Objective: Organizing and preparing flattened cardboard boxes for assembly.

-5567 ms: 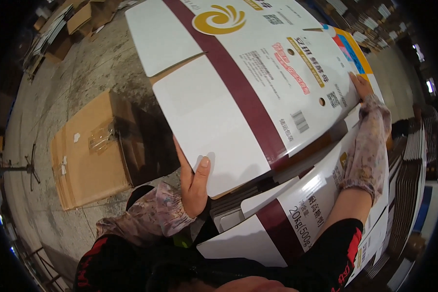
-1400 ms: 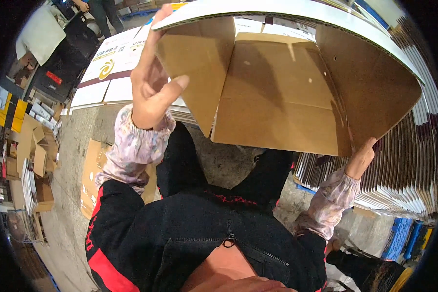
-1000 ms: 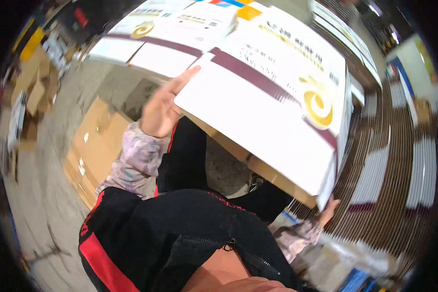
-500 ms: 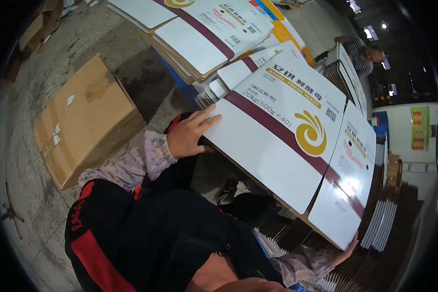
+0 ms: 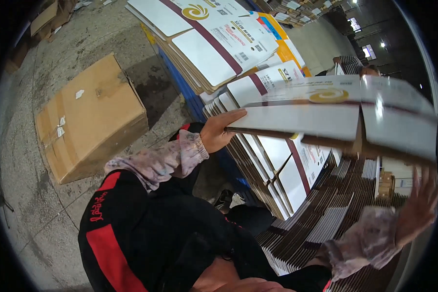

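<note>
A flattened white carton sheet point(image 5: 297, 119) with a maroon stripe and a yellow swirl is tilted in front of me, seen at a low angle and blurred at its right end. My left hand point(image 5: 220, 130) is closed on its left corner, fingers on top and thumb out of sight beneath. By its lower right edge, my right hand point(image 5: 417, 204) has its fingers spread; whether the tips touch the sheet I cannot tell. Below the held sheet stand more flattened cartons point(image 5: 282, 158) of the same print, leaning on a stack.
A closed brown box point(image 5: 90, 114) sits on the concrete floor to the left. Ahead, more white flattened cartons point(image 5: 214, 44) lie piled on a blue pallet point(image 5: 192, 100). Rows of stacked carton edges point(image 5: 326, 224) fill the lower right. Another person point(image 5: 351, 63) is beyond the sheet.
The held sheet has swung up and away from me, from facing me to nearly edge-on, uncovering the cartons below. My right hand has risen rightward and its fingers have spread.
</note>
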{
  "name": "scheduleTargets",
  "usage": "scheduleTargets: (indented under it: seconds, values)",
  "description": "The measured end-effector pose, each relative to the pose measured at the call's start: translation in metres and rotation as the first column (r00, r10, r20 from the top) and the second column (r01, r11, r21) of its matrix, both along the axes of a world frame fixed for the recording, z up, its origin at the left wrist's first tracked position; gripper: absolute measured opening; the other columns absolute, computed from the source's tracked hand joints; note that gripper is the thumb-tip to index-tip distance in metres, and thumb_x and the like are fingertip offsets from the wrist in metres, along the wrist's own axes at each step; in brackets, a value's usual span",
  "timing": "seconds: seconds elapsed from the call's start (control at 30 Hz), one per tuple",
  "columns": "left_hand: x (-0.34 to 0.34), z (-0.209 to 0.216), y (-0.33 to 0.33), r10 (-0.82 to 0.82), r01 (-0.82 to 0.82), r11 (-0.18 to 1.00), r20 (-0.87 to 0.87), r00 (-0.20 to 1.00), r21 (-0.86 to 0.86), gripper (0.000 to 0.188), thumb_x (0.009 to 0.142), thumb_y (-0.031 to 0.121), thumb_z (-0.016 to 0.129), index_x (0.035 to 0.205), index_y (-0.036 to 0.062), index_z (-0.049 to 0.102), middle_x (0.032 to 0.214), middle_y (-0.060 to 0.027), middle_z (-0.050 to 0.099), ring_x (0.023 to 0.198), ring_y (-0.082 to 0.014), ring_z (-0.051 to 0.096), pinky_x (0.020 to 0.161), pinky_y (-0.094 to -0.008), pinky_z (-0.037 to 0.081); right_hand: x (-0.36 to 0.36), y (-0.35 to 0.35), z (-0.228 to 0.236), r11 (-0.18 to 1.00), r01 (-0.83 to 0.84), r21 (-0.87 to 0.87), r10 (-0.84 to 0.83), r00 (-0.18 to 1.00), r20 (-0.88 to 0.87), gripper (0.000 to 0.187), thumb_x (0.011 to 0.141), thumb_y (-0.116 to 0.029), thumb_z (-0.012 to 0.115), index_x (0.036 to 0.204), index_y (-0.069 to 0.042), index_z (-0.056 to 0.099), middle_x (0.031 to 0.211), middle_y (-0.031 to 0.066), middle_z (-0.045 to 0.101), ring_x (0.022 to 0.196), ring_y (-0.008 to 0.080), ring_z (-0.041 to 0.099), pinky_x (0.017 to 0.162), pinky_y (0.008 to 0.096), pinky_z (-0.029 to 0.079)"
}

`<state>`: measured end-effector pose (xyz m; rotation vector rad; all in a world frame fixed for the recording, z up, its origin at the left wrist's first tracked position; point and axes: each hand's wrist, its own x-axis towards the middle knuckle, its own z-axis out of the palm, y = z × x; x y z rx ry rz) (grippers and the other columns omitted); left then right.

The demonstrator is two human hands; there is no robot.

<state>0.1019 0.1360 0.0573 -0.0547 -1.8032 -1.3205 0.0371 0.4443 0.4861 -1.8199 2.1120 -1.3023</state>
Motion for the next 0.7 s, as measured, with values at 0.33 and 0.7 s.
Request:
scheduleTargets:
  seconds: [0.33,0.7]
  values:
    - [-0.016,0.009,-0.049,-0.133,0.043,0.683,0.067,0.989,0.729,0.032,0.081,0.020,0.062,0.098,-0.0065,0.059,0.086,-0.0117,0.064,0.072,-0.0152,0.059,0.064,-0.0284,0.047,-0.007,-0.122,-0.122,0.897,0.146,0.417,-0.124,0.989,-0.080,0.066,0.084,-0.040,0.050,0.131,0.003,0.031,0.123,0.0211,0.046,0.113,0.0274,0.048,0.092,0.0353,0.038]
    - [-0.014,0.009,-0.087,-0.087,0.039,0.559,0.012,0.996,0.828,0.028,0.077,0.010,0.061,0.095,-0.0115,0.057,0.081,-0.0130,0.063,0.065,-0.0174,0.061,0.058,-0.0278,0.049,-0.053,-0.022,-0.204,0.841,0.330,0.428,-0.451,0.865,0.220,0.056,0.087,-0.029,0.052,0.129,0.003,0.034,0.116,0.0183,0.053,0.100,0.0232,0.055,0.083,0.0319,0.045]
